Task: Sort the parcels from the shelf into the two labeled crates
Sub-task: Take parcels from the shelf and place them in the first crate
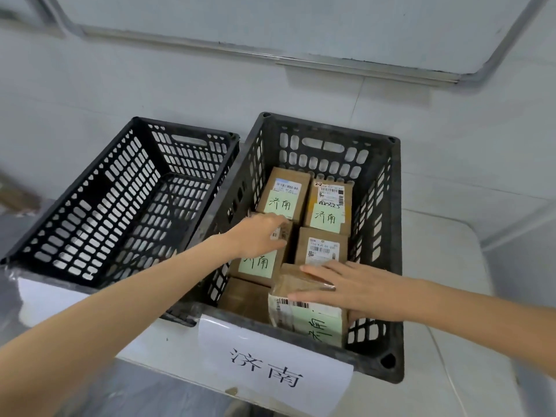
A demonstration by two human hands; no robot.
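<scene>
Two black slotted crates stand side by side. The right crate (394, 242) carries a white paper label (270, 365) on its front and holds several brown cardboard parcels with green notes. My left hand (258, 236) rests on a parcel (258, 266) in the crate's middle left, fingers curled over its far edge. My right hand (346, 293) lies flat with straight fingers on a taped parcel (307, 317) that stands tilted at the front right. The left crate (75, 206) has nothing inside.
Both crates sit on a white table (451, 296) against a pale wall. A whiteboard frame (331, 60) hangs above. A white paper (45, 296) is fixed to the left crate's front. A dark floor strip shows at the far left.
</scene>
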